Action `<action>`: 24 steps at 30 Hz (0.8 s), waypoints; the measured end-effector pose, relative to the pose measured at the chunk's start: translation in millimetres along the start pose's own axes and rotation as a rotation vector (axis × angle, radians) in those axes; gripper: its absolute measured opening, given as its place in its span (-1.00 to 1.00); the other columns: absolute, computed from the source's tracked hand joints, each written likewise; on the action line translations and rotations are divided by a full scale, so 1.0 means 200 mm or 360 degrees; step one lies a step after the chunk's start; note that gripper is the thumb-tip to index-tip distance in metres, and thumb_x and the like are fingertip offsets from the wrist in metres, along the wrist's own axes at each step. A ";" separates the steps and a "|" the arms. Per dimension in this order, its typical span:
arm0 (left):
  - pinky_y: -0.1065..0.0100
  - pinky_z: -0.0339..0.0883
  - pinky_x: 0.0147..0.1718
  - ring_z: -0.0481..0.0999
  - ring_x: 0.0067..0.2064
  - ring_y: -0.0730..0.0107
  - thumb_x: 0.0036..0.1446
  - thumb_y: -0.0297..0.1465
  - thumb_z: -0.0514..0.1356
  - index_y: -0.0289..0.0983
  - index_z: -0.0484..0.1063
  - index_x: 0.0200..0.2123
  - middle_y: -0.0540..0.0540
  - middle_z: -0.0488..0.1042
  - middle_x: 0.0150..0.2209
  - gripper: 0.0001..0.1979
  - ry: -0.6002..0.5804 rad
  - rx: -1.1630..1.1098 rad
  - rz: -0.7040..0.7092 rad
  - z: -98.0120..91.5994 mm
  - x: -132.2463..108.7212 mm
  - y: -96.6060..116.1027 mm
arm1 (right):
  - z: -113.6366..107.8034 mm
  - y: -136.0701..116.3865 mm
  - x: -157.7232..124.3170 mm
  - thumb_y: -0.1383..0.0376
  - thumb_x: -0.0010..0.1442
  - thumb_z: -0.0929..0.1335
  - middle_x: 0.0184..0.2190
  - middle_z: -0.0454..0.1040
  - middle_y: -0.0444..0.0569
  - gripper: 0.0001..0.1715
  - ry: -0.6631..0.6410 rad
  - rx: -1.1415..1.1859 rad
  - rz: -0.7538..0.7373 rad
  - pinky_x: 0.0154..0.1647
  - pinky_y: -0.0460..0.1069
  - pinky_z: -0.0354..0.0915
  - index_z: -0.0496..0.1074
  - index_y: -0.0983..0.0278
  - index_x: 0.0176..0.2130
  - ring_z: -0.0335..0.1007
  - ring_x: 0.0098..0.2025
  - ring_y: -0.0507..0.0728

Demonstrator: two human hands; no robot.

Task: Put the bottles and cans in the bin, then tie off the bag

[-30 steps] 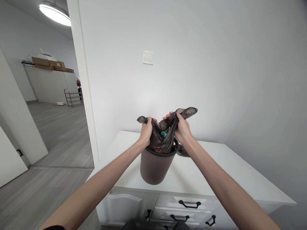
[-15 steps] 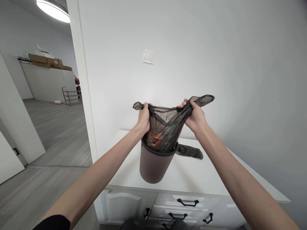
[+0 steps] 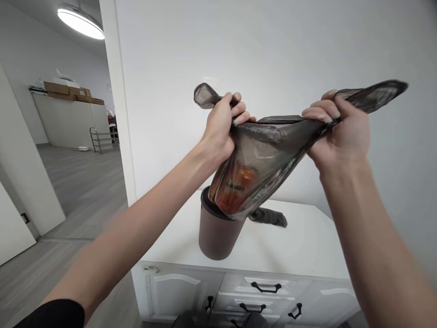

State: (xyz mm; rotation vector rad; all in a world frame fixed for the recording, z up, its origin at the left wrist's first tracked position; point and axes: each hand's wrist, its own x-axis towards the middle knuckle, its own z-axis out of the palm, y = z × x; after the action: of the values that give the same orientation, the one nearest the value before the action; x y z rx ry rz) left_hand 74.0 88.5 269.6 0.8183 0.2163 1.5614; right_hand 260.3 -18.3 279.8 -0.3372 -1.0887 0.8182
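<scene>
A dark translucent garbage bag (image 3: 262, 155) is stretched between my two hands, above a brown trash can (image 3: 218, 239). Through the film an orange-red package (image 3: 237, 187) shows; the other contents are hard to make out. My left hand (image 3: 225, 118) is closed around one gathered top corner, with a loop sticking out past the fist. The opposite corner is gripped by my right hand (image 3: 341, 123), and its long loop trails off to the right. The bag's bottom hangs at the can's rim, overlapping its right side, so I cannot tell whether it is fully out.
The can stands on a white cabinet top (image 3: 290, 246) against the wall. Beside it lies a folded roll of dark bags (image 3: 269, 217). Drawers with black handles (image 3: 266, 287) face me below. On the left a doorway opens to a room with a metal rack (image 3: 102, 140) and cardboard boxes (image 3: 70, 89).
Both hands have risen and come nearer to me, the right one also moving outward. The garbage bag has come up out of most of the trash can and is stretched wider.
</scene>
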 end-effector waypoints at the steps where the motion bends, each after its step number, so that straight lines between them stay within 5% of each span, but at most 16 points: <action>1: 0.36 0.55 -0.18 0.68 -0.23 0.46 0.54 -0.09 -0.13 -0.35 0.42 -0.12 0.00 0.48 -0.28 -0.50 -0.0017 0.0026 -0.0031 0.03 -0.03 0.02 | 0.02 -0.05 -0.02 0.45 0.55 0.04 -0.64 -0.04 -0.27 -0.37 0.0029 0.0080 0.0020 -0.56 -0.18 0.20 0.36 0.22 -0.47 -0.02 -0.65 -0.10; 4: 0.48 0.45 -0.33 0.64 -0.33 0.53 0.55 -0.15 -0.16 -0.36 0.42 -0.13 0.01 0.43 -0.32 -0.51 -0.0130 0.0102 -0.0100 0.09 -0.24 0.07 | 0.06 -0.13 -0.12 0.51 0.49 0.11 -0.61 -0.07 -0.28 -0.45 0.0061 0.0161 0.0075 -0.72 -0.19 -0.10 0.34 0.22 -0.48 -0.21 -0.65 -0.09; 7: 0.62 0.27 -0.55 0.43 -0.54 0.66 0.46 -0.27 0.14 -0.30 0.39 -0.24 0.08 0.29 -0.48 -0.77 -0.0291 0.0218 -0.0181 0.08 -0.55 0.09 | 0.06 -0.12 -0.27 0.43 0.43 0.27 -0.58 -0.06 -0.29 -0.64 -0.0044 -0.0042 0.0234 -0.74 -0.15 -0.22 0.33 0.20 -0.43 -0.27 -0.61 -0.05; 11: 0.55 -0.08 -0.73 -0.02 -0.67 0.66 0.39 -0.36 0.21 -0.23 0.25 -0.45 0.13 -0.02 -0.59 -0.67 -0.0497 0.0440 -0.0570 -0.01 -0.86 0.10 | 0.05 -0.07 -0.54 0.26 0.29 0.42 -0.56 -0.01 -0.25 -0.74 -0.0152 -0.0205 0.0748 -0.72 -0.10 -0.11 0.31 0.17 -0.40 -0.16 -0.58 -0.02; 15: 0.42 -0.13 -0.69 -0.04 -0.62 0.57 0.42 -0.28 0.15 -0.22 0.22 -0.55 0.08 0.02 -0.57 -0.56 -0.0575 0.0749 -0.0806 -0.13 -1.01 0.07 | 0.00 -0.04 -0.79 0.26 0.11 0.46 -0.51 0.08 -0.21 -0.83 -0.0156 -0.0211 0.1147 -0.64 -0.07 -0.01 0.39 0.21 -0.33 -0.07 -0.52 0.01; 20: 0.27 0.29 -0.41 0.34 -0.42 0.30 0.26 -0.28 0.34 -0.18 0.36 -0.55 -0.06 0.35 -0.47 -0.64 -0.0951 0.1435 -0.0350 -0.18 -1.11 0.08 | -0.09 0.05 -0.97 0.40 -0.05 0.46 -0.47 0.15 -0.22 -0.76 -0.0129 -0.0384 0.1442 -0.57 -0.09 -0.07 0.39 0.22 -0.33 -0.12 -0.47 -0.01; 24: 0.12 0.42 0.06 0.47 0.06 0.03 0.27 -0.40 0.25 -0.12 0.50 -0.27 -0.17 0.50 -0.06 -0.95 -0.1152 0.1809 0.0110 -0.19 -1.14 0.08 | -0.09 0.08 -1.04 0.40 -0.04 0.54 -0.43 0.30 -0.22 -0.70 -0.0343 -0.0471 0.1538 -0.50 -0.11 0.04 0.40 0.23 -0.34 0.07 -0.45 -0.02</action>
State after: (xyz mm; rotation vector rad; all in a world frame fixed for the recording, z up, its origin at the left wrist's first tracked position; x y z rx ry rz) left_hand 26.0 -114.0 167.9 2.2209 0.5531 1.0104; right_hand 224.1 -157.1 127.5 -1.0929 -1.2447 1.5694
